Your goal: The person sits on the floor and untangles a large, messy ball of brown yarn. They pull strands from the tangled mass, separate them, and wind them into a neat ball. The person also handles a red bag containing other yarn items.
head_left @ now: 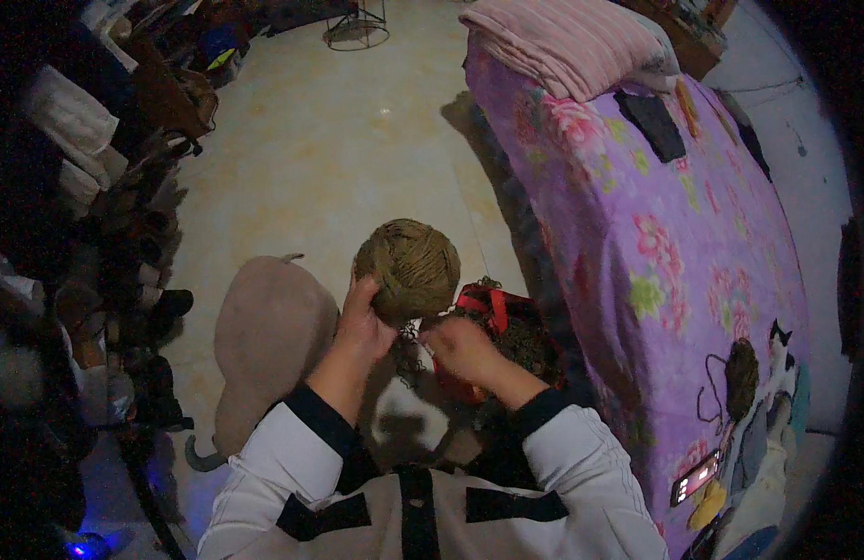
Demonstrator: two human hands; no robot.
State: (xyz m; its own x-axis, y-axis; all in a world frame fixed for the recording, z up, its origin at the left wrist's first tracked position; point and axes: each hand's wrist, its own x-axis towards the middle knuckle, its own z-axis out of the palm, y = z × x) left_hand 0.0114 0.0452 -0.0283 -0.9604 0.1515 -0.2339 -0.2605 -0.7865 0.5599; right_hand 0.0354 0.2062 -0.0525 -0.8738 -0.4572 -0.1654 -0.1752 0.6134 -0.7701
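A large ball of olive-brown yarn is in my left hand, whose thumb and fingers wrap round its lower left side. Just below and right of the ball, my right hand is closed, its fingers pinched on a yarn strand. Dark, crinkled yarn dangles between the two hands. Beside my right hand, a red bag holds a heap of crinkled dark yarn, partly hidden by that hand and forearm.
To the left stands a beige padded seat. A bed with a purple flowered sheet runs along the right, bearing a folded pink blanket, a phone and a dark yarn bundle. Shoes and clutter line the left wall.
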